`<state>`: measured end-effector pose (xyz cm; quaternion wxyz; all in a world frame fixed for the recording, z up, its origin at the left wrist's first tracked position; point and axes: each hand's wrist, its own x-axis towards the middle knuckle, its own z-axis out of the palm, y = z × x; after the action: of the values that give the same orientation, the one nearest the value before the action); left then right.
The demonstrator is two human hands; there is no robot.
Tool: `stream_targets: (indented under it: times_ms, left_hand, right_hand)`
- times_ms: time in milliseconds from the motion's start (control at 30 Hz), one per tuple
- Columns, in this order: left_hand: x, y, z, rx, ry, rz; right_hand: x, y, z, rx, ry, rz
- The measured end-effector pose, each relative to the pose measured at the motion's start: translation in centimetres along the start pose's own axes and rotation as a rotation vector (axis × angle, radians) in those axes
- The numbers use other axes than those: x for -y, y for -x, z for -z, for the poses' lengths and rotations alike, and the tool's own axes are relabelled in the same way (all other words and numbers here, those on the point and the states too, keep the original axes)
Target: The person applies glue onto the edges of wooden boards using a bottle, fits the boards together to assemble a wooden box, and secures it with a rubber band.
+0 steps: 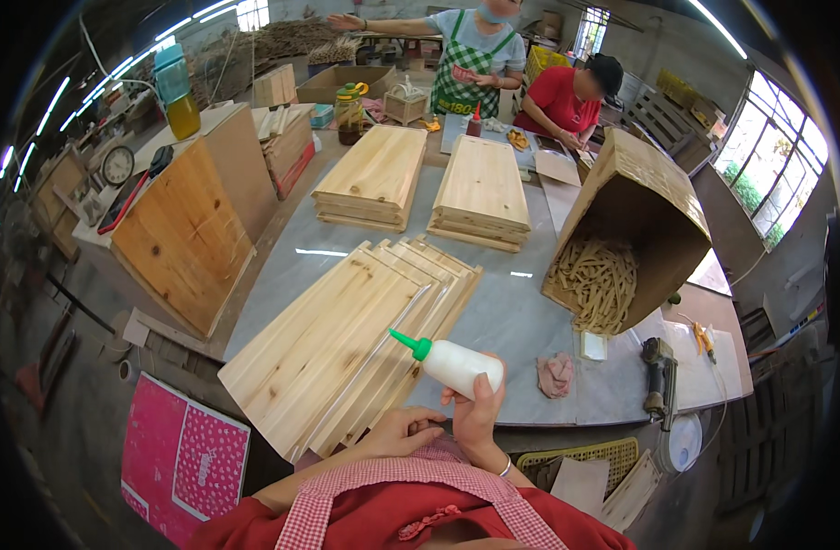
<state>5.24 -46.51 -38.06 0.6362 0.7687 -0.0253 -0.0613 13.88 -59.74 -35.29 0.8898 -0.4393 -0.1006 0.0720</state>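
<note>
My right hand (480, 414) is wrapped round a white glue bottle (455, 365) with a green nozzle. The bottle lies nearly level, its tip pointing left over the fanned wooden boards (324, 335). A wet white line of glue runs along the grooved edge of one board. My left hand (400, 431) rests by the near end of these boards, its fingers curled together with nothing visible in them. Farther back on the grey table (521, 312) are two neat stacks of boards, a left stack (374, 170) and a right stack (482, 188).
A tipped cardboard box (626, 188) spills wooden strips (599, 284) at the right. Nearby lie a pink cloth (555, 376), a nail gun (658, 380) and an air blow gun (702, 339). A wooden cabinet (182, 238) stands left. Two people (475, 69) are across the table.
</note>
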Motion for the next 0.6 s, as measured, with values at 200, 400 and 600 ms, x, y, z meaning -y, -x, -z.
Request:
stream_targets:
  times_ms: [200,400,600]
  left_hand:
    - [-0.9,0.0,0.0,0.007,-0.039,0.016]
    - [-0.5,0.3,-0.3,-0.004,0.008,-0.001]
    - [0.0,0.5,-0.3,0.064,-0.067,0.079]
  right_hand:
    - [0.0,0.0,0.1,-0.003,0.002,0.007]
    - [0.2,0.1,0.0,-0.003,-0.007,0.014]
    - [0.1,1.0,-0.1,-0.042,-0.014,0.016]
